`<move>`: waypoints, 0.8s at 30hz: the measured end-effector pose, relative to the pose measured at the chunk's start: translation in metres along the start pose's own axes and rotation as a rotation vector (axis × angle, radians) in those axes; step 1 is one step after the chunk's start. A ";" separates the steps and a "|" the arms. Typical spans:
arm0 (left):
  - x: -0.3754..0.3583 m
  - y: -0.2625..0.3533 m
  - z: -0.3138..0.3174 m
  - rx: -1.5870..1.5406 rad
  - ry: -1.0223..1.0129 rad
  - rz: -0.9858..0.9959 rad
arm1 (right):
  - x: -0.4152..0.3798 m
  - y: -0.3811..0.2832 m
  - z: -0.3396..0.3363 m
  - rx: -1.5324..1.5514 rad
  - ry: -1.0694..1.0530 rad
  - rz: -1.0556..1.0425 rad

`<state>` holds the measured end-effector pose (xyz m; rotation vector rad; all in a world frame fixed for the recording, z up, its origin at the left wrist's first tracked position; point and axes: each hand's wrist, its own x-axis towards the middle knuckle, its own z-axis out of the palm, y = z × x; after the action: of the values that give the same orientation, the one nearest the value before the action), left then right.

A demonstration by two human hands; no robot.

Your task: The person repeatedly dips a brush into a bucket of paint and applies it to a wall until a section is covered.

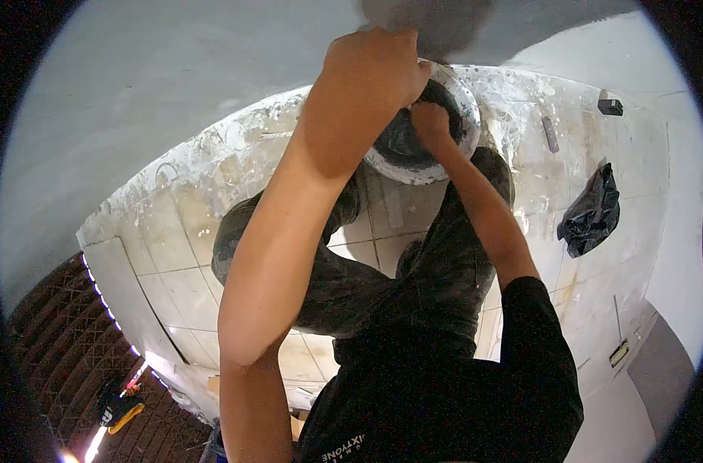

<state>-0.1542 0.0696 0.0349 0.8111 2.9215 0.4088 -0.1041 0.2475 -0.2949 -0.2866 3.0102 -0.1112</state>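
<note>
A round bucket [469,116] with a pale, splattered rim stands between my knees, against the grey wall. Its inside is dark. My left hand [378,65] is raised in front of the wall, over the far left of the rim, its back towards me and its fingers curled. Whatever it grips is hidden behind it. Inside the bucket's mouth, my right hand [430,123] is closed in a fist. I cannot make out what is in it.
The grey wall [174,77] curves along the far side, above stained floor tiles [166,231]. To the right lie a black plastic bag [592,212], a small dark box [610,106] and a grey stick-like piece [550,134]. A dark ribbed surface [58,347] is at lower left.
</note>
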 end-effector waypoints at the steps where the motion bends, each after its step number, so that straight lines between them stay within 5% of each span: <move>1: 0.002 0.001 -0.002 0.007 -0.025 -0.011 | 0.002 -0.007 0.006 -0.001 0.019 -0.009; 7: 0.001 0.001 -0.007 -0.001 -0.078 -0.054 | -0.026 -0.017 -0.007 0.031 -0.113 -0.265; 10: 0.000 -0.008 -0.004 0.024 -0.057 -0.057 | -0.038 0.007 -0.032 0.234 -0.127 -0.136; 18: 0.003 -0.012 -0.012 0.015 -0.089 -0.064 | -0.109 0.096 -0.150 1.397 -0.324 0.507; 24: -0.009 0.002 -0.004 0.003 -0.096 -0.015 | -0.154 0.115 -0.198 2.160 -0.207 0.522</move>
<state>-0.1465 0.0654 0.0392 0.7853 2.8388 0.3537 0.0012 0.4017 -0.0915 0.5999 1.1735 -2.4052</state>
